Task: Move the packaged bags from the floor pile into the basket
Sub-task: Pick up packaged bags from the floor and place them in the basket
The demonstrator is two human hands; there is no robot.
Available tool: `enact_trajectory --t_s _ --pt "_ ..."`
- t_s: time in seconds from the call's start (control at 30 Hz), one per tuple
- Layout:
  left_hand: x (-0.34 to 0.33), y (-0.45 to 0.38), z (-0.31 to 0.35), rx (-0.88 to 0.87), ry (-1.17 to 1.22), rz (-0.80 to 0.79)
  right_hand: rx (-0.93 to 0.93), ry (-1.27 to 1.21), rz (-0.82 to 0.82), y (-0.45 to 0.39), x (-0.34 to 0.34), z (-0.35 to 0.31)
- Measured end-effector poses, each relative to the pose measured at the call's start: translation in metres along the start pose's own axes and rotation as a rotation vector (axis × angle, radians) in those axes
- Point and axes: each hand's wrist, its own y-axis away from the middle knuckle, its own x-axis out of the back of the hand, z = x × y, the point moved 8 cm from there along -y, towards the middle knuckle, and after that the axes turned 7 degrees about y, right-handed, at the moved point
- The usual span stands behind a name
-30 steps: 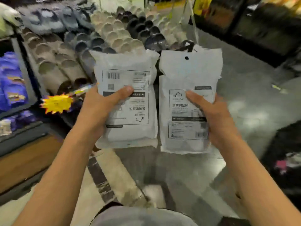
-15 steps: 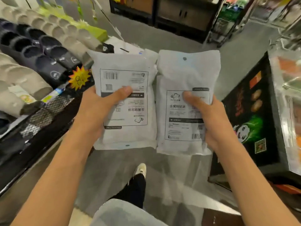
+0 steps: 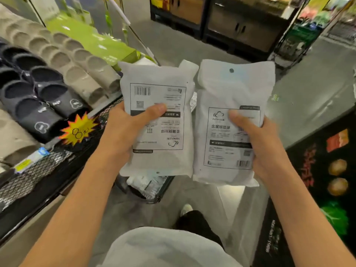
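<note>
Grey polished floor point(image 3: 192, 45) through centre, glossy. Black mesh shelf point(image 3: 38, 170) at 9 o'clock with beige and black slippers point(image 3: 48, 89), yellow starburst tag point(image 3: 78, 130). Dark cabinets point(image 3: 221, 22) at 12. Black printed display point(image 3: 317, 180) at 4.

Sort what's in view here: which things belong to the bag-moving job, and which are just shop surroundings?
Job:
- left hand gripping the left bag
- right hand gripping the right bag
- black basket on the floor, bags already inside

Surroundings:
- dark slippers
- beige slippers
- yellow starburst price tag
- green boxes

Both forearms extended forward; left hand point(image 3: 123, 132) and right hand point(image 3: 264, 143) closed, thumbs on top
</note>
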Motion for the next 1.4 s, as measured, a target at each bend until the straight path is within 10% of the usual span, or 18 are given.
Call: enact_trajectory --t_s 0.77,1.4 --pt "0.055 -0.1 -0.096 0.054 0.158 0.943 -0.082 0.314 -0.904 -0.305 -0.206 0.033" --pt "0.17 -0.15 -0.482 0.344 0.295 1.044 -0.225 0.552 -0.971 -0.391 -0.33 0.411"
